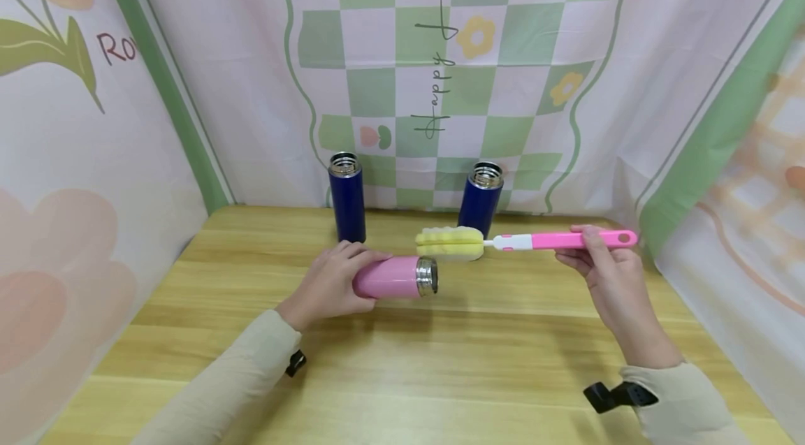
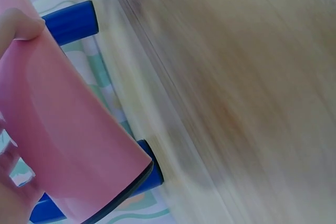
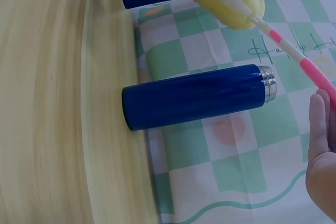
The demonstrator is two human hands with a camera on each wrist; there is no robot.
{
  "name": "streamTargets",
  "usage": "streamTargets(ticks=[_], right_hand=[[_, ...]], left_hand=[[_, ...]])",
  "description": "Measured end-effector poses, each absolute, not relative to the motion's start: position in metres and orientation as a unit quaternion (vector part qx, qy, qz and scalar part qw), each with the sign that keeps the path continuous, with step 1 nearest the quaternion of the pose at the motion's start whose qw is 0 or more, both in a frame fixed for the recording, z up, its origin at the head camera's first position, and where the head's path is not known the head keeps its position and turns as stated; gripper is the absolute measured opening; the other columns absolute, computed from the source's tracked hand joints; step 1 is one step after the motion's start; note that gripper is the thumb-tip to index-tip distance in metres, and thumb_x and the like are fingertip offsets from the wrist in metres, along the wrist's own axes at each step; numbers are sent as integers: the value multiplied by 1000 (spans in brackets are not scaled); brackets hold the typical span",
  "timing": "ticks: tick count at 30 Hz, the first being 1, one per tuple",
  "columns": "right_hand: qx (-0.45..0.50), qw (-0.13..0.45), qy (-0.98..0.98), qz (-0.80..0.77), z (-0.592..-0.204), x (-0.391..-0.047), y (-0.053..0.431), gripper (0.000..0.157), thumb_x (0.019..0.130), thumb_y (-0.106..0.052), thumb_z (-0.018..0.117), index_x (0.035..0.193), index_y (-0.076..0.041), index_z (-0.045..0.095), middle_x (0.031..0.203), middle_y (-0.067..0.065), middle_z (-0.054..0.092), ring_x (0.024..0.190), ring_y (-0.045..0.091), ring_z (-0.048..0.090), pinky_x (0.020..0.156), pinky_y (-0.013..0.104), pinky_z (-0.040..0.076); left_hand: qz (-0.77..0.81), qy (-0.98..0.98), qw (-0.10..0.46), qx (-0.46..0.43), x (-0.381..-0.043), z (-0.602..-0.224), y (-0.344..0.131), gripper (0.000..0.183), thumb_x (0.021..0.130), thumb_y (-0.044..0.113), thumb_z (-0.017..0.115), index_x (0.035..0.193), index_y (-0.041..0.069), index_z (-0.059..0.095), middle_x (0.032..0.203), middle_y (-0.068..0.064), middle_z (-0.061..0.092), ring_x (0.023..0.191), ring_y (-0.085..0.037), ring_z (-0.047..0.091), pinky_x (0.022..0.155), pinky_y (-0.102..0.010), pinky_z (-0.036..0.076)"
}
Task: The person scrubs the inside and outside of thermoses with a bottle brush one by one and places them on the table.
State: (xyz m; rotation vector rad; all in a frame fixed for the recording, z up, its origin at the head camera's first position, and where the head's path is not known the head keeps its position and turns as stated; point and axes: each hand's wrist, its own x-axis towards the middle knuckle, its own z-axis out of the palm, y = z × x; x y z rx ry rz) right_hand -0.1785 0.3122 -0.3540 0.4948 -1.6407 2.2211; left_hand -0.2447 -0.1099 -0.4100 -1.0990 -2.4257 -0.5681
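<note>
My left hand (image 1: 336,281) grips a pink thermos bottle (image 1: 393,277) tipped on its side above the table, its silver mouth facing right. In the left wrist view the pink bottle (image 2: 73,114) shows its dark base, with thumb and fingers around it. My right hand (image 1: 613,277) pinches the pink handle of a bottle brush (image 1: 560,241). The brush's yellow sponge head (image 1: 449,244) points left, just above and to the right of the bottle's mouth and outside it. In the right wrist view the hand (image 3: 323,156) is partly cut off at the edge.
Two dark blue bottles without lids stand upright at the back of the wooden table (image 1: 440,375): a left one (image 1: 348,204) and a right one (image 1: 481,200), partly behind the sponge head. A patterned curtain (image 1: 428,47) hangs behind them.
</note>
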Motion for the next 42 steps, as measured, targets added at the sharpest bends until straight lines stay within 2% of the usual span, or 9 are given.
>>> streamTargets(ticks=[5,13,24,31,42], right_hand=[[172,173,-590,770,-354,-178,313,23,105,-8,49,115,8,63,103,15,67,91,19,72,83,30,54],[167,173,-599,764,-355,-178,316,23,105,-8,49,115,8,64,103,15,68,91,20,72,82,30,55],[133,168,-625,751,-354,-175,318,23,104,-10,53,109,5,69,100,12,71,90,17,72,80,28,55],[133,168,-631,745,-353,-174,318,24,104,-11,53,107,5,70,101,10,71,90,17,72,79,28,56],[128,160,-648,733,-355,-172,319,24,105,-14,53,105,4,70,97,9,72,85,16,73,77,28,56]], left_hand=[[-225,-863,217,-396,-244,-410,-110,74,64,33,91,133,28,64,118,3,64,102,-15,54,83,-40,49],[-229,-859,234,-395,-246,-410,-110,71,65,37,87,132,26,65,113,5,63,99,-13,54,80,-36,50],[-240,-871,218,-369,-248,-413,-110,72,68,39,87,135,27,63,115,2,63,102,-16,55,83,-40,50],[-248,-871,221,-361,-247,-412,-110,70,68,38,88,133,27,64,110,4,62,98,-14,54,80,-37,49],[-241,-874,226,-355,-247,-412,-111,69,69,44,85,133,24,65,106,2,62,94,-16,54,76,-35,49]])
